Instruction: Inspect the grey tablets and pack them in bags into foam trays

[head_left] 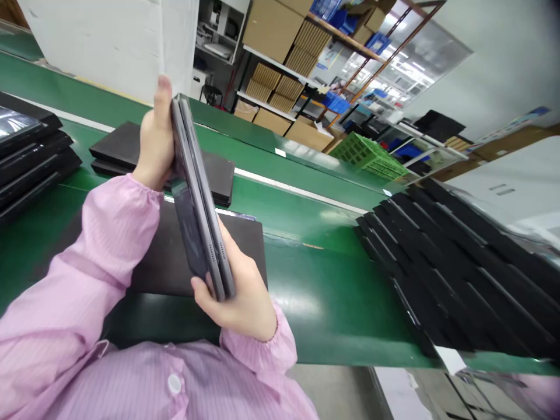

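Two thin dark-grey tablets (202,198) are held together on edge, with rows of small speaker holes along their lower ends. My left hand (156,137) grips the upper end, its thumb pointing up. Around the lower end, my right hand (240,286) is closed, with the thumb on the near face. One tablet's glossy screen faces left. Beneath them lies a dark foam pad (161,256) on the green bench, partly covered by my arms. Behind my left wrist is another dark foam pad stack (221,175), partly hidden by the tablets.
A stack of black trays (30,157) stands at the left, a glossy screen on top. Many black trays (455,274) are piled at the right of the green bench (315,286). Farther back are shelves with cardboard boxes (273,29) and a green crate (367,156).
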Motion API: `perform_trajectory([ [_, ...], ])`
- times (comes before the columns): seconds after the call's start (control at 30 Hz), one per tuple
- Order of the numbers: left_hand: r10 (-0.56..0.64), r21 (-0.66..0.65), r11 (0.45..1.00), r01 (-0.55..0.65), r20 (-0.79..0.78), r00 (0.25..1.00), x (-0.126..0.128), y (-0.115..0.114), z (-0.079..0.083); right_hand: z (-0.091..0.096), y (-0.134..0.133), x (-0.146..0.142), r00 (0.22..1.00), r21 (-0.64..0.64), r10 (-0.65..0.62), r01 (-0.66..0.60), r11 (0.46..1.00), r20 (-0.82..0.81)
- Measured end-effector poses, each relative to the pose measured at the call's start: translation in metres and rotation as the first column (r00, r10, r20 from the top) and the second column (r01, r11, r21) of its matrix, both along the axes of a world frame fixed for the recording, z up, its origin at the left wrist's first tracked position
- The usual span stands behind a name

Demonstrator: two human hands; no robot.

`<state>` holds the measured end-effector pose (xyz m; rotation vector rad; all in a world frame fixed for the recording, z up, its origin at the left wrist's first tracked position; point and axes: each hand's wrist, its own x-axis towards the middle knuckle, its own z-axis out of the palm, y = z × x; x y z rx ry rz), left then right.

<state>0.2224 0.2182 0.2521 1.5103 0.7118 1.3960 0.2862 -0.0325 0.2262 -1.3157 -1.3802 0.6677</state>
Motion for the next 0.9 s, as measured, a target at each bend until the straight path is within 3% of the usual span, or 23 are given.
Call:
perform_trajectory([
  [0.1, -0.030, -0.088, 0.995, 0.038, 0.088, 0.996, 0.009, 0.005, 0.008, 0.000, 0.011, 0.016, 0.997, 0.003, 0.073, -0.073, 0.997, 0.023],
  [0.2, -0.192, -0.074, 0.980, 0.186, -0.068, 0.979, 0.024, 0.009, -0.001, -0.005, 0.019, 0.035, 0.986, -0.097, 0.165, -0.165, 0.981, -0.010],
  [0.37, -0.240, -0.012, 0.970, 0.242, -0.183, 0.953, 0.044, 0.012, -0.015, -0.020, 0.026, 0.058, 0.939, -0.170, 0.237, -0.283, 0.944, -0.248],
  [0.63, -0.258, -0.002, 0.966, 0.258, 0.010, 0.966, 0.047, 0.002, -0.013, -0.026, 0.029, 0.059, 0.930, -0.149, 0.244, -0.292, 0.945, -0.276],
  [0.9, -0.310, 0.049, 0.950, 0.309, 0.011, 0.951, 0.046, -0.002, -0.010, -0.022, 0.024, 0.052, 0.953, -0.121, 0.203, -0.234, 0.965, -0.225],
])
